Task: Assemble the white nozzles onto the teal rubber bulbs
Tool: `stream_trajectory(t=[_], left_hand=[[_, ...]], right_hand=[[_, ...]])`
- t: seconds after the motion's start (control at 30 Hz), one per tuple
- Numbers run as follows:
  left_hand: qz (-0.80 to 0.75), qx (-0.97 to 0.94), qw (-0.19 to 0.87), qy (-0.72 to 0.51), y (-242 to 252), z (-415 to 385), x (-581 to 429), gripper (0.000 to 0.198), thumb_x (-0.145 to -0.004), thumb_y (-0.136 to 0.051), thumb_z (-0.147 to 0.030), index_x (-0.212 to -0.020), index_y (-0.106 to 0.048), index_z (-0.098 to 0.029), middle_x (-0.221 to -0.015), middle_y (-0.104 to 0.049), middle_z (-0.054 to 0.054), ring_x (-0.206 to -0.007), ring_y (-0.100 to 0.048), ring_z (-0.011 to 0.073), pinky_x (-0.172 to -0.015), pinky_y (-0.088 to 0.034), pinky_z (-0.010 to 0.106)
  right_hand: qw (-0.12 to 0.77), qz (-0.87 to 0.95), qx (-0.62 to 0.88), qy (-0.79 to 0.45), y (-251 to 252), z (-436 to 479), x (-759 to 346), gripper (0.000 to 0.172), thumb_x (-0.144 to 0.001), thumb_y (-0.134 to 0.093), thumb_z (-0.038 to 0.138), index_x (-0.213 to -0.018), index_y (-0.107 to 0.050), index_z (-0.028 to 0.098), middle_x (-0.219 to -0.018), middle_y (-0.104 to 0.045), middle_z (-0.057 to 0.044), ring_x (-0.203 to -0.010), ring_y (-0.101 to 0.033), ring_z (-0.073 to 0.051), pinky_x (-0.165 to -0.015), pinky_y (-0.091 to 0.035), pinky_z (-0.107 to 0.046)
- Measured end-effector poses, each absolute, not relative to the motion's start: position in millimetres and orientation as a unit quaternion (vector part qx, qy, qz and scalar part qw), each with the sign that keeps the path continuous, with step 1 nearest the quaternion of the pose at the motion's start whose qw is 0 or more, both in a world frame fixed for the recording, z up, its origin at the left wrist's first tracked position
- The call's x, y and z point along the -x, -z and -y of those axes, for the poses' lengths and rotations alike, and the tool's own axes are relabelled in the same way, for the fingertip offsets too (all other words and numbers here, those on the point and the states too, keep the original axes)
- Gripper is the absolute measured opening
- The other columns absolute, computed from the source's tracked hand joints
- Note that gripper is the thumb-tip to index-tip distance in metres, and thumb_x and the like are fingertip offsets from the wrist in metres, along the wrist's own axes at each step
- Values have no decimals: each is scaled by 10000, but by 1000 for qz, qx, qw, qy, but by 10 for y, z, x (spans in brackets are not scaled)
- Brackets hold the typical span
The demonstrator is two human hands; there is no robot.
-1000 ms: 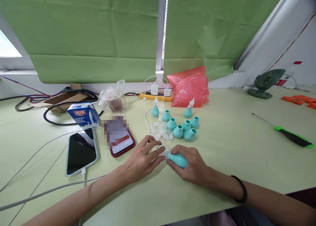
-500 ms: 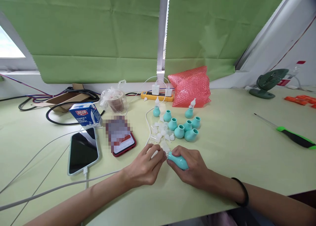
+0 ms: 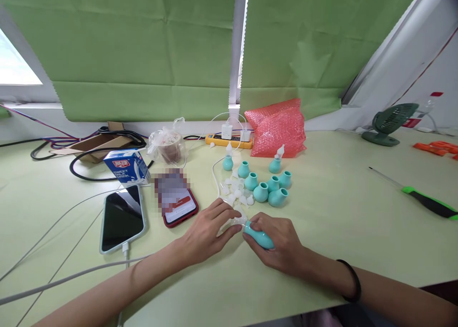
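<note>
My right hand (image 3: 277,239) is wrapped round a teal rubber squeeze bulb (image 3: 261,236), its neck pointing left. A clear tip piece (image 3: 241,218) shows at that neck, partly hidden by fingers. Close by on the left, my left hand (image 3: 211,229) has its thumb and forefinger apart around the clear piece, and I see no firm grip. Beyond the hands lies a scatter of small translucent plastic parts (image 3: 236,192). Several teal bulbs with open necks (image 3: 261,192) stand to the right of them. Two bulbs, one at left (image 3: 228,162) and one at right (image 3: 275,165), carry pale pointed tips.
Two phones (image 3: 123,219) (image 3: 179,205), a milk drink carton (image 3: 127,166) and cables are on the left. At the back are a power strip (image 3: 234,142) and a pink bubble-wrap bag (image 3: 279,131). A screwdriver (image 3: 425,199) and a small fan (image 3: 390,122) are on the right.
The fingers of my left hand have spread from a pinch, and the hand has shifted slightly left. My right hand still holds the bulb in nearly the same place.
</note>
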State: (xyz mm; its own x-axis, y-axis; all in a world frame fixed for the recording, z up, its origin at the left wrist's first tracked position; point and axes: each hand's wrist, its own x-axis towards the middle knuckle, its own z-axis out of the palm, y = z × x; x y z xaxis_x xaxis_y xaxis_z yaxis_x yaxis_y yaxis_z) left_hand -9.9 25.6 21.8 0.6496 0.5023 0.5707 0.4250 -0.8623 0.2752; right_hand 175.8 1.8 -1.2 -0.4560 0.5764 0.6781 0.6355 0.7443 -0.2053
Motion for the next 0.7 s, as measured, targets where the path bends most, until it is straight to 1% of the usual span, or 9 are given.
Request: stream_trajectory(t=[0.07,0.1,0.23,0.3,0.43,0.53,0.63,0.7], left_hand=[[-257,-904,89,-331,-251,-266,117,159,-797,-485,-166,-929,-557,-117,-789,-572,72,-774,-482,161,-653,-449,286],[-258,-905,90,-325,-262,-273,125,157,-795,-480,-160,-919,-573,-129,-782,-568,68,-777,-481,161,-652,-447,285],[-256,-927,52,-267,-296,-308,144,150,-807,-467,-150,-842,-612,-146,-772,-569,67,-772,-474,164,-596,-445,262],[-239,-943,2,-230,-324,-297,139,149,-807,-468,-134,-787,-615,-136,-740,-574,63,-761,-471,172,-579,-441,269],[-189,-954,-153,-173,-375,-183,86,224,-778,-433,-41,-631,-592,-96,-637,-554,70,-708,-473,203,-567,-431,335],[-153,-951,-212,-165,-370,-105,47,269,-751,-415,-11,-539,-559,-96,-607,-540,78,-673,-474,204,-563,-428,350],[-131,-955,-213,-157,-355,-124,51,251,-753,-415,-12,-563,-556,-98,-613,-537,73,-678,-476,201,-557,-426,335],[-147,-956,-165,-193,-383,-178,84,208,-757,-433,-33,-601,-554,-98,-615,-537,65,-686,-472,193,-552,-426,315]], right_hand=[[375,856,351,50,2,-24,-1767,50,-752,-507,191,-755,-457,184,-686,-589,-19,-583,-565,-117,-499,-388,-211],[372,858,350,55,1,-28,-1771,44,-754,-506,194,-757,-463,183,-683,-590,-17,-577,-562,-116,-498,-382,-212],[351,865,350,70,6,-31,-1774,39,-765,-495,200,-741,-473,179,-655,-586,-10,-555,-549,-116,-494,-356,-218],[337,868,355,77,6,-19,-1765,51,-769,-487,203,-726,-473,180,-644,-582,-8,-529,-532,-113,-485,-342,-224],[321,875,356,64,-1,22,-1737,54,-773,-473,206,-729,-470,176,-636,-570,-11,-516,-518,-117,-478,-333,-229],[319,878,354,50,-7,44,-1720,54,-769,-470,201,-724,-460,174,-642,-568,-16,-528,-523,-122,-483,-338,-230],[321,876,357,42,-20,47,-1712,66,-763,-464,204,-705,-445,179,-608,-544,-7,-504,-504,-121,-471,-326,-232],[329,867,374,17,-37,42,-1715,78,-752,-472,224,-700,-431,183,-584,-526,4,-484,-488,-118,-455,-312,-231]])
